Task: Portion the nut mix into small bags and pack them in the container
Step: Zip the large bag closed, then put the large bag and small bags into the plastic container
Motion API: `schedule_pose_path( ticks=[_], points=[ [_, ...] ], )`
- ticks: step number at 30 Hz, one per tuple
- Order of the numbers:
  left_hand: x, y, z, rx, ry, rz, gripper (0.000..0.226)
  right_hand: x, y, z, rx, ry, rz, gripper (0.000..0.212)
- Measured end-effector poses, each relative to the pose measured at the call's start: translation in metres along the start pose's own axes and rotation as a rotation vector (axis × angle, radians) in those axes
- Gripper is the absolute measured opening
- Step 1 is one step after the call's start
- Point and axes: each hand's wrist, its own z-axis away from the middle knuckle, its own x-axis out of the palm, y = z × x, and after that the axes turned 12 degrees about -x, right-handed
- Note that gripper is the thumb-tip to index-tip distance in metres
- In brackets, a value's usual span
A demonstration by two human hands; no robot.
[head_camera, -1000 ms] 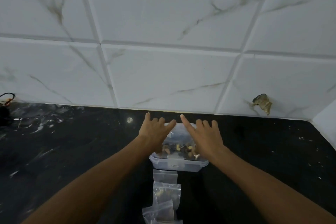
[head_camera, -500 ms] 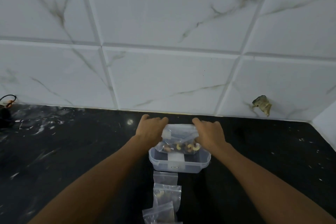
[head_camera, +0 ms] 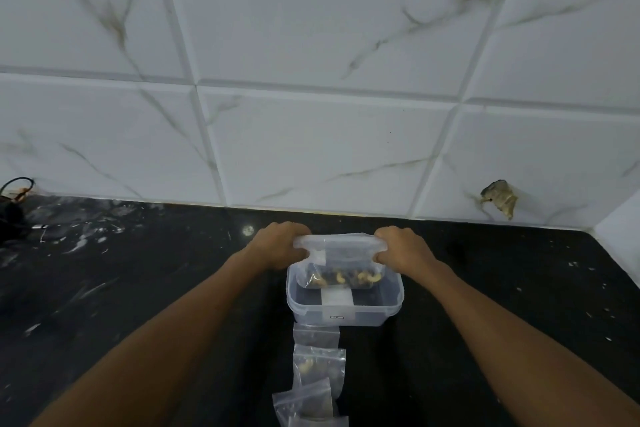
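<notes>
The left hand (head_camera: 278,246) and right hand (head_camera: 403,248) each grip one end of a clear bag (head_camera: 341,262) of nuts, fingers curled round its top corners, with the backs of both hands toward the camera. The bag hangs between them over the far half of the container (head_camera: 344,302), its long axis running left to right, its sealed top edge uppermost and stretched taut from hand to hand. The nuts (head_camera: 343,279) have settled along the bottom edge, which dips inside the container's rim; whether it touches the floor of the container cannot be told. The container is a clear, lidless, rounded-corner box on the black bench (head_camera: 138,288), its long side also left to right, with a small label on the near wall (the print is too small to read) and a pale strip showing through the floor. Just in front of it, toward the camera, small bags (head_camera: 317,367) lie in a rough line running from the container's near wall to the bottom edge of the view — the nearest to the container looks flat, the next holds a few pale nuts, and the lowest ones overlap and tilt. Behind the bench rises a wall of white marbled tiles (head_camera: 311,142), with a chipped hole (head_camera: 500,198) at right near the corner, and at far left a black cable (head_camera: 14,191) sits at the bench's back edge.
</notes>
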Motion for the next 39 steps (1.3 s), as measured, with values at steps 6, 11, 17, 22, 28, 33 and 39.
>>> schedule_pose_path(
  ticks=[6,11,17,22,28,33,39],
  points=[
    [0.0,-0.026,0.037,-0.08,0.04,0.47,0.083,-0.021,-0.009,0.032,-0.092,0.149,-0.158,0.077],
    [0.019,-0.044,0.096,-0.297,0.331,0.718,0.047,-0.022,-0.049,0.097,-0.246,0.751,-0.239,0.008],
    [0.06,-0.038,0.174,-0.383,0.087,0.709,0.009,0.037,-0.082,0.143,-0.072,0.168,-0.419,0.008],
    [0.083,-0.026,0.219,-0.49,-0.021,0.645,0.01,0.078,-0.086,0.169,0.102,-0.115,-0.516,0.019],
    [0.117,-0.02,0.264,-0.503,-0.104,0.589,0.01,0.103,-0.098,0.209,0.209,-0.106,-0.556,0.022],
    [0.13,-0.022,0.274,-0.503,-0.17,0.549,0.011,0.111,-0.109,0.229,0.203,-0.24,-0.578,0.023],
    [0.133,-0.024,0.272,-0.447,-0.224,0.515,0.002,0.113,-0.118,0.234,0.203,-0.3,-0.644,0.018]
  ],
)
